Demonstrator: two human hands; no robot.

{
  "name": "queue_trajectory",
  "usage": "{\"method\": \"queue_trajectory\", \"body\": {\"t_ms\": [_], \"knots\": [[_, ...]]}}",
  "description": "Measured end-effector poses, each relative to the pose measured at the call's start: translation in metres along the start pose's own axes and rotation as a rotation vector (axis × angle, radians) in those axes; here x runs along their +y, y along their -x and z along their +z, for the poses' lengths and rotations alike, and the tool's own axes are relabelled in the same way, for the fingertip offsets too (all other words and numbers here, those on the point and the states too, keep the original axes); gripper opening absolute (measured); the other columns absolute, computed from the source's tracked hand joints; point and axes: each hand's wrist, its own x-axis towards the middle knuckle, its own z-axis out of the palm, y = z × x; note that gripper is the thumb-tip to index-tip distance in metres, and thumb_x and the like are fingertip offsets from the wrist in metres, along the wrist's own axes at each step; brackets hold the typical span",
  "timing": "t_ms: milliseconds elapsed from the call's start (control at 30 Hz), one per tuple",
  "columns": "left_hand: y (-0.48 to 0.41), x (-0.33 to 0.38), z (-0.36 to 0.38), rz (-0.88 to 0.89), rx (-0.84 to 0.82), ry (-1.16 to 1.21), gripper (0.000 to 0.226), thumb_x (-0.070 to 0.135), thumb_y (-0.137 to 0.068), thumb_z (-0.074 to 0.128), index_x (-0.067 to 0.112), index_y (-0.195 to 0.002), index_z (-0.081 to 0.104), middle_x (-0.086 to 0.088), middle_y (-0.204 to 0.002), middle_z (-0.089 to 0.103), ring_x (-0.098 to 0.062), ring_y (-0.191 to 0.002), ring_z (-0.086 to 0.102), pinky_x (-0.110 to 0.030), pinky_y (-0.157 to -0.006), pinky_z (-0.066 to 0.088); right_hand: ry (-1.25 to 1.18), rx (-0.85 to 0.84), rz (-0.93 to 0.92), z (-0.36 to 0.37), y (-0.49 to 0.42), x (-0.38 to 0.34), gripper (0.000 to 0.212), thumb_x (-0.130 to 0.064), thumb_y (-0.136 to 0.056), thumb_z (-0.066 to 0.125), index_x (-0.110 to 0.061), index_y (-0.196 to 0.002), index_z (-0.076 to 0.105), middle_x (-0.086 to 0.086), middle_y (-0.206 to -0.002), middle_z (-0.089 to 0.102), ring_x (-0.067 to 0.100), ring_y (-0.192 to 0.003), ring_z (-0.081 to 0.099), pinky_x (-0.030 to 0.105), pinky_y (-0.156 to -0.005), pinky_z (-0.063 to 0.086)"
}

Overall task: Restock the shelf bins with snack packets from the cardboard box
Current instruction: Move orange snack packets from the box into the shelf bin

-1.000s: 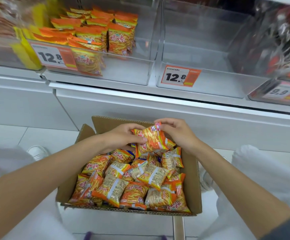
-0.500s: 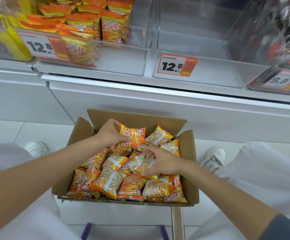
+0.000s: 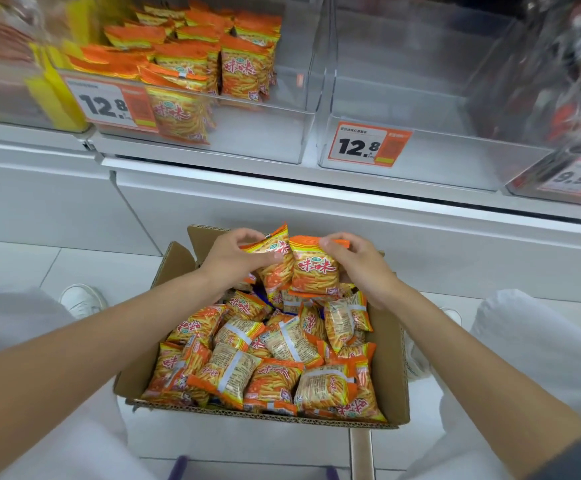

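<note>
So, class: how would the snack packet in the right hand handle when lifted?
Probably light: the right hand pinches the snack packet by its top edge. Likely puffy and crushable; its body bulges. Glossy film may slip.

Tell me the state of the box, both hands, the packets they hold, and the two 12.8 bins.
Box, open, flaps up, heaped with packets.
Left hand, grips the left packet.
Right hand, pinches the right packet at its top.
Left packet, held above the box.
Right packet, held beside it.
Left bin, partly stocked.
Middle bin, no packets inside.
</note>
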Motion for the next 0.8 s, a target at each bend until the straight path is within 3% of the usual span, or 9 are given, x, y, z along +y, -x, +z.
{"method": "queue_trajectory", "body": {"t_ms": [67,167,300,400,500,567,667,800], "knots": [[0.001,0.005,-0.001,-0.041,-0.038,0.165,0.043,0.025,-0.078,0.079,0.021,-0.118,0.063,-0.004,-0.105,0.066,-0.017,-0.089,0.068,-0.026,-0.065,0.052,-0.063,0.013,0.008,0.005,-0.003,-0.004,0.022,-0.040,-0.095,0.057,-0.020,-0.101,0.065,0.001,-0.092,0.070,0.018,-0.087,0.070,0.038,-0.077,0.056],[0.004,0.016,-0.002,-0.111,-0.148,0.326,0.032,0.029,-0.087,0.068,0.026,-0.118,0.063,-0.005,-0.112,0.069,-0.020,-0.096,0.070,-0.039,-0.071,0.059,-0.131,0.026,0.026,0.012,-0.007,-0.010,0.025,-0.038,-0.095,0.058,-0.013,-0.101,0.063,0.009,-0.097,0.070,0.025,-0.091,0.070,0.043,-0.080,0.057],[0.007,0.024,0.001,-0.084,-0.224,0.308,0.055,0.041,-0.074,0.071,0.027,-0.125,0.055,-0.003,-0.115,0.066,-0.016,-0.096,0.070,-0.034,-0.072,0.060,-0.184,0.066,0.020,0.015,-0.014,-0.018,0.034,-0.040,-0.093,0.061,-0.008,-0.106,0.065,0.017,-0.102,0.072,0.031,-0.092,0.071,0.050,-0.083,0.058],[0.008,0.024,0.005,-0.059,-0.255,0.250,0.074,0.042,-0.064,0.078,0.027,-0.130,0.048,-0.002,-0.116,0.066,-0.018,-0.100,0.069,-0.039,-0.085,0.058,-0.210,0.032,-0.035,0.017,-0.018,-0.025,0.038,-0.040,-0.088,0.064,-0.007,-0.106,0.065,0.015,-0.100,0.072,0.029,-0.088,0.072,0.048,-0.081,0.058],[0.006,0.026,0.005,-0.041,-0.181,0.252,0.062,0.033,-0.074,0.080,0.025,-0.128,0.051,-0.002,-0.113,0.068,-0.017,-0.096,0.071,-0.040,-0.085,0.059,-0.155,0.031,-0.091,0.021,-0.020,-0.032,0.045,-0.053,-0.079,0.063,-0.016,-0.105,0.063,0.010,-0.103,0.071,0.021,-0.089,0.071,0.039,-0.079,0.056],[0.003,0.031,0.000,-0.036,-0.142,0.263,0.052,0.031,-0.079,0.078,0.026,-0.124,0.054,-0.001,-0.109,0.069,-0.018,-0.093,0.071,-0.042,-0.084,0.059,-0.074,-0.058,-0.094,0.019,-0.020,-0.038,0.050,-0.059,-0.077,0.066,-0.024,-0.114,0.061,0.004,-0.114,0.068,0.016,-0.102,0.068,0.035,-0.086,0.055],[0.001,0.043,-0.011,0.028,-0.138,0.234,0.056,0.028,-0.079,0.078,0.025,-0.127,0.051,-0.005,-0.115,0.064,-0.022,-0.100,0.069,-0.044,-0.085,0.058,-0.033,-0.209,-0.069,0.014,-0.019,-0.052,0.057,-0.035,-0.079,0.077,-0.019,-0.129,0.054,0.004,-0.121,0.066,0.019,-0.109,0.066,0.036,-0.090,0.055],[0.002,0.080,-0.037,0.150,-0.044,0.226,0.062,0.023,-0.075,0.082,0.022,-0.126,0.046,-0.006,-0.120,0.059,-0.015,-0.099,0.066,-0.032,-0.078,0.059,0.087,-0.154,-0.160,0.015,-0.021,-0.105,0.053,-0.022,-0.083,0.076,-0.018,-0.130,0.053,0.001,-0.118,0.067,0.014,-0.107,0.066,0.030,-0.091,0.054]]}}
